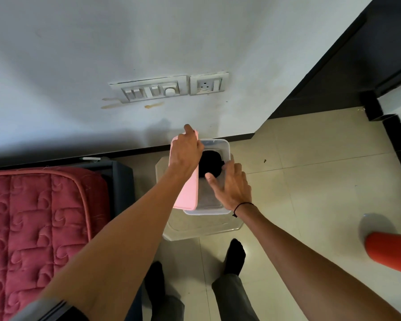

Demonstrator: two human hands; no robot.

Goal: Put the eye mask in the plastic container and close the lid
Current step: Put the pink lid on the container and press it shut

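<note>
Here, one clear plastic container [225,147] sits on a small clear stool [229,228], filling most of its top and reaching toward the far edge by the wall. One black eye mask [210,164] lies inside it, at the far half of the box, w/ bare grey floor of the box showing nearer the person.

One pink lid [186,193] is tilted up along the container's left edge, not seated. The left hand [185,156] grasps it from above: fingers curl over the lid's right long edge, index tip poking past its far corner.

The right hand [232,186] has its fingers spread and released, grasping nothing; the palm rests over the container's right rim, thumb pointing in over the open box, fingertips close to the mask (contact can't be told). One thin black cord [241,206] circles the right wrist.

Two socked feet stand on the tile floor [310,181] just behind the stool. Left of it, one red quilted mattress [33,216]. At the right frame edge, one orange cone-like obj [389,249]. On the wall: two switch plates [167,88], side by side.
</note>
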